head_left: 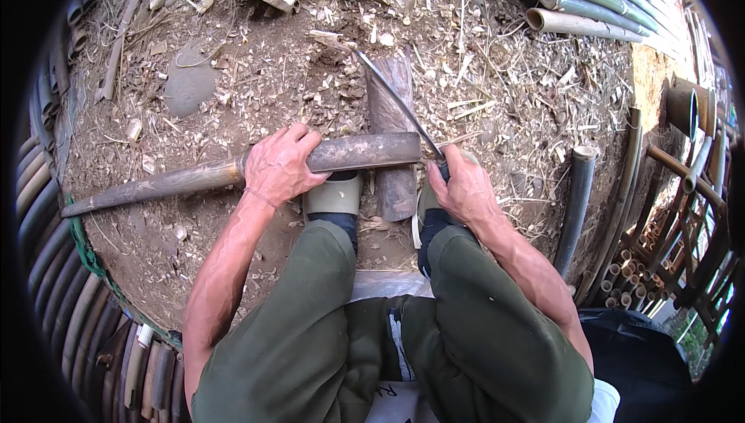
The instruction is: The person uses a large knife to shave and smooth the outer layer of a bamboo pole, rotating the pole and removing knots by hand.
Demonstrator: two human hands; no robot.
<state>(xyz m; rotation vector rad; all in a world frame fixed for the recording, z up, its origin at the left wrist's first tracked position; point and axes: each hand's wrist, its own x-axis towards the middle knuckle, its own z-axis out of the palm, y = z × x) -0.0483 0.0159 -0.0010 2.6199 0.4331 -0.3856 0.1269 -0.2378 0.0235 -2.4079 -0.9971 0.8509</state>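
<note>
While the person sits low over bare earth, the left hand [278, 167] is closed over a long dark bamboo pole [233, 171], fingers wrapped across its top near the thicker end. The pole lies roughly level across the view, its thin end reaching out to the person's left and its cut thick end stopping just short of the right hand [462, 186]. It rests across a grey wooden block [392, 112] that stands on the ground between the feet, and the light-coloured shoes [334, 196] sit just beneath the pole on either side of the block. The right hand is clenched round the handle of a long-bladed knife [396, 97]; the blade runs up and away to the left, crossing over the block, with its tip well beyond the pole. Whether the blade touches the pole's end cannot be told. The ground [233, 74] is strewn with pale shavings and splinters. A flat grey stone [188, 81] lies apart at the upper left. Green bamboo culms [597, 4] are stacked at the upper right, and further dark poles [46, 268] line the left edge.
</note>
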